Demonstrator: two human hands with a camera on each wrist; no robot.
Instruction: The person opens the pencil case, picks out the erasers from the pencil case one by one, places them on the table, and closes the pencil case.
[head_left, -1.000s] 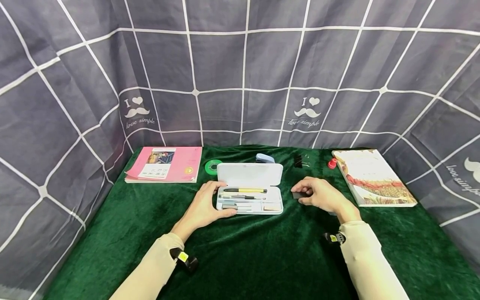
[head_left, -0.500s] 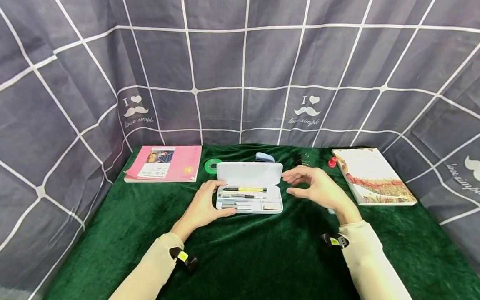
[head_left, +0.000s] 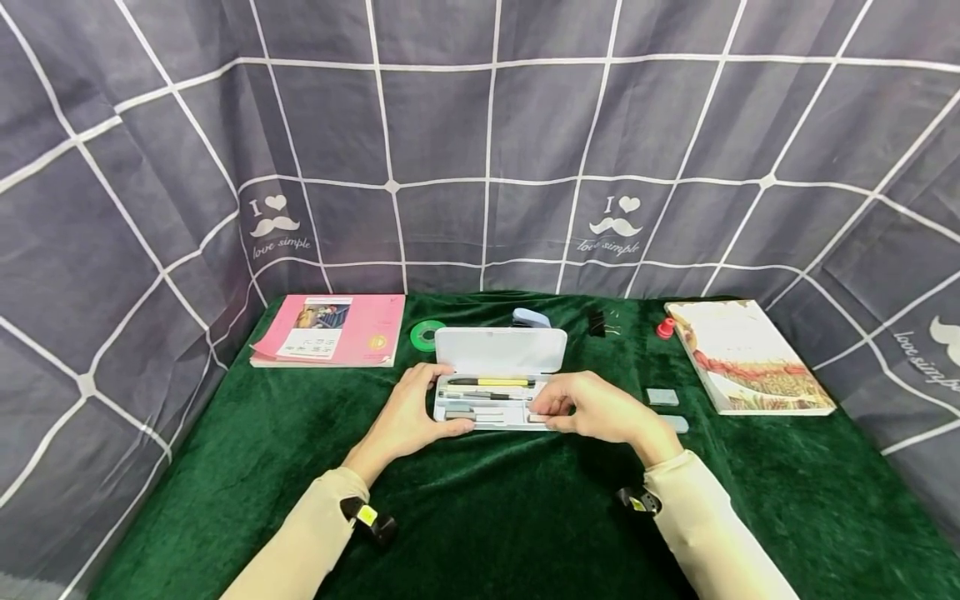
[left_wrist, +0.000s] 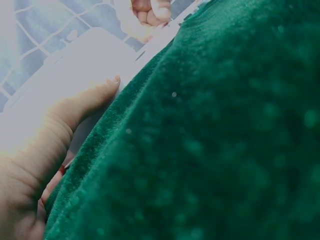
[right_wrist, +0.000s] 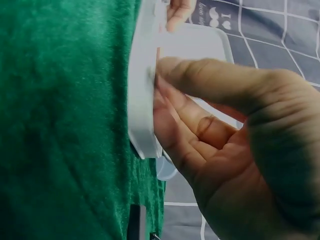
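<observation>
A white pencil case (head_left: 498, 427) stands with its lid (head_left: 501, 350) raised. My left hand (head_left: 408, 412) grips its left end, the thumb (left_wrist: 102, 92) along the front side and the fingers at the back. Inside lie a yellow-and-black pen (head_left: 495, 382), a black-and-clear pen (head_left: 491, 396) and a grey-capped pen (head_left: 459, 414). My right hand (head_left: 600, 408) reaches into the small right compartment, thumb and fingertips pinching a small pinkish eraser (head_left: 537, 417), mostly hidden by the fingers. In the right wrist view, the bent fingers (right_wrist: 182, 125) overlap the case's rim.
Right of the case lie a pale rectangular block (head_left: 663, 397) and a light blue object (head_left: 677, 424), partly behind the wrist. Behind stand green tape (head_left: 425, 335), a blue stapler (head_left: 531, 317) and a black binder clip (head_left: 597, 323). Books (head_left: 337, 329) (head_left: 750, 358) flank them, with a red piece (head_left: 665, 327).
My right hand has let go of a dark block to the right of the case and moved left into its small compartment, onto the eraser. My left hand has stayed on the case.
</observation>
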